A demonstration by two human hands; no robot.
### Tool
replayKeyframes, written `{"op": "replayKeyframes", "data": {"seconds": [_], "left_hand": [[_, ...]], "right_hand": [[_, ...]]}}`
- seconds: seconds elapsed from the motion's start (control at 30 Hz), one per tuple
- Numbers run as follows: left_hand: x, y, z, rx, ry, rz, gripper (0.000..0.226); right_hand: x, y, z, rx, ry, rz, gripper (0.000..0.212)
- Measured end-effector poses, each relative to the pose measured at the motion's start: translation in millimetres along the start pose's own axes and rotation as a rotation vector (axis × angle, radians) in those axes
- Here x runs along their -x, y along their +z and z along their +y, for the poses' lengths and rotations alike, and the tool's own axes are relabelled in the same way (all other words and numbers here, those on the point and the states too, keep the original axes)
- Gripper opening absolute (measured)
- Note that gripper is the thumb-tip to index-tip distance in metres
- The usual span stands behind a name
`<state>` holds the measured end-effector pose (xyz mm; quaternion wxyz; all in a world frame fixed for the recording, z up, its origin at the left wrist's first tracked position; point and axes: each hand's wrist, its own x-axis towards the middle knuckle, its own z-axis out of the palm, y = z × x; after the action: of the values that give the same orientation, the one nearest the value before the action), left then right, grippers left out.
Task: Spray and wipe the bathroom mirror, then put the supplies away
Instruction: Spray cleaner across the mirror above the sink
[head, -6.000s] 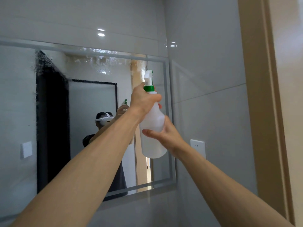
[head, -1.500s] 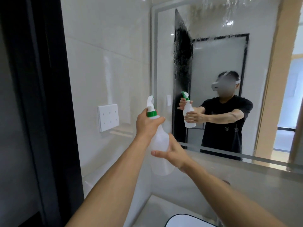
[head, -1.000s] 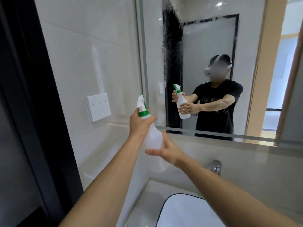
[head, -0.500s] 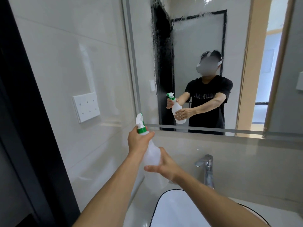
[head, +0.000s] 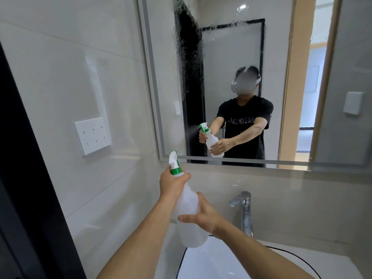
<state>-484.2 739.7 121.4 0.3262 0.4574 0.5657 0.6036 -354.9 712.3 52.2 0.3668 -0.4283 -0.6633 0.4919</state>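
A translucent white spray bottle [head: 190, 228] with a green collar and white trigger head is held up in front of the bathroom mirror [head: 231, 47], nozzle aimed at the mirror's lower left corner. My left hand [head: 171, 184] grips its neck at the trigger. My right hand [head: 201, 216] cups the bottle's body from the right, thumb across the front. The reflection shows a fine mist leaving the nozzle. Wet droplets streak the upper left of the glass. No cloth is in view.
A white basin [head: 213, 262] with a dark rim lies below the bottle, a chrome tap [head: 244, 210] behind it. A white wall socket plate [head: 92, 135] sits on the tiled wall at left. A dark door frame [head: 24, 178] runs along the left edge.
The bottle and both hands have come down from the mirror's top right to its lower left corner. My view dropped too, bringing the basin and tap into sight.
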Motion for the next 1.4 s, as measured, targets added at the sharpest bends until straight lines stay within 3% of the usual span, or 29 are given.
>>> {"op": "replayKeyframes", "data": {"seconds": [0.57,0.73,0.9,1.07,1.4], "left_hand": [[4,52,11,0.032,0.059,-0.119,0.029],[9,66,12,0.017,0.07,-0.156,0.026],[15,81,10,-0.009,0.064,-0.191,0.029],[20,95,12,0.014,0.069,-0.229,0.029],[20,111,42,0.083,0.137,-0.251,0.032]], "right_hand": [[15,-44,3,0.057,0.006,0.125,0.066],[22,-55,8,0.057,0.018,0.167,0.075],[32,-62,14,0.031,0.025,0.183,0.068],[38,-72,19,-0.002,0.031,0.219,0.077],[33,-98,1,0.053,-0.028,0.282,0.069]]}}
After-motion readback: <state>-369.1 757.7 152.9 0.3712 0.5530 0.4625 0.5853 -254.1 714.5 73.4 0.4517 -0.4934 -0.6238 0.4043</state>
